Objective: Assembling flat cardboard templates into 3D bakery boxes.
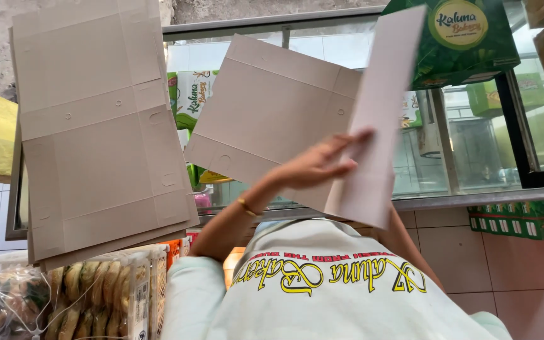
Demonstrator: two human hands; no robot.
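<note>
Overhead, a flat unfolded carton blank point(272, 116) is held up in front of the glass display case point(473, 151). Left hand point(319, 165), at 6 o'clock of the blank, lies across its lower edge with fingers extended onto the raised side flap point(379, 113); grip looks loose, more a press than a clamp. Right hand is hidden behind the flap; cannot tell its grip.

Risks, judged:
- Blank may slip, since only fingertips bear on it.
- Flap may crease off its score line if pushed unevenly.
- Leaning stack of blanks point(99, 132) at 9 o'clock could be knocked onto the bagged pastries point(89, 296) below.
</note>
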